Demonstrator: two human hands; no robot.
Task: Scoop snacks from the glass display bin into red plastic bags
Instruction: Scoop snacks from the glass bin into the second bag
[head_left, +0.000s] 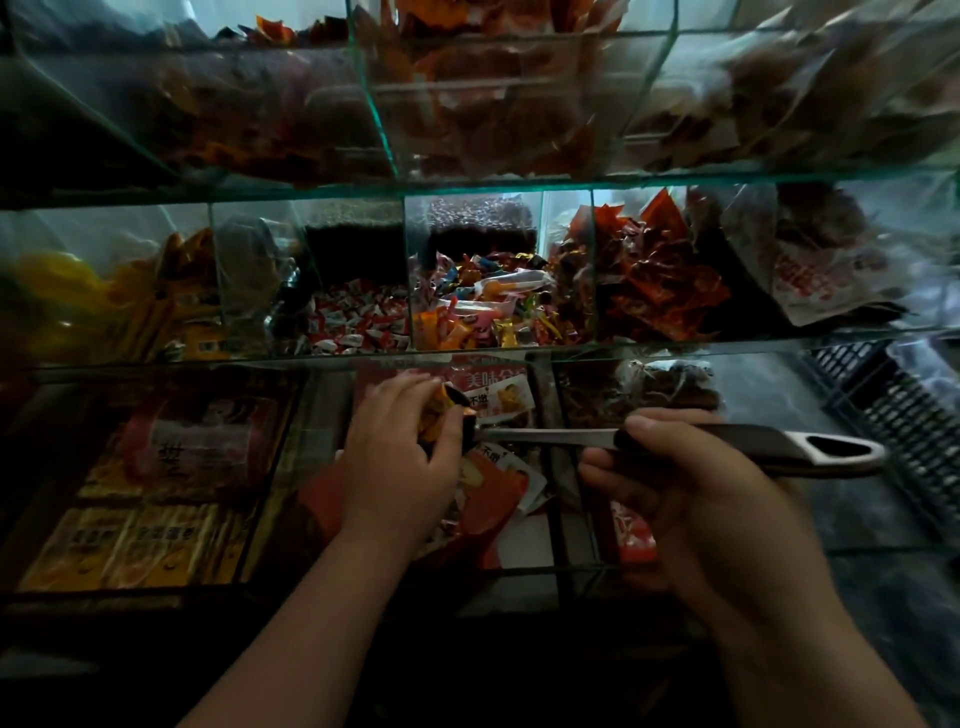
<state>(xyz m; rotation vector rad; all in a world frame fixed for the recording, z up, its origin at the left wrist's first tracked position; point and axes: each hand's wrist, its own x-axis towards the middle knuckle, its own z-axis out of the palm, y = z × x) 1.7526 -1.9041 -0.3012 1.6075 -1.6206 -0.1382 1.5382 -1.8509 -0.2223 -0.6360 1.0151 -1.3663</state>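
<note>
- Head view: right hand (691, 499) grips scoop (550, 437) handle; left hand (400, 467) clutches orange packets (434, 415) at its bowl.
- Tilting the scoop may spill packets into the bin (530, 570).

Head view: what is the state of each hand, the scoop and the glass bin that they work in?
Left hand: grips small orange snack packets.
Right hand: grips the long metal scoop with black handle, at the handle.
Scoop: held about level; its bowl end is mostly hidden behind the left hand.
Bottom glass display bin: holds red-and-white packets; the left hand is over it.
</note>
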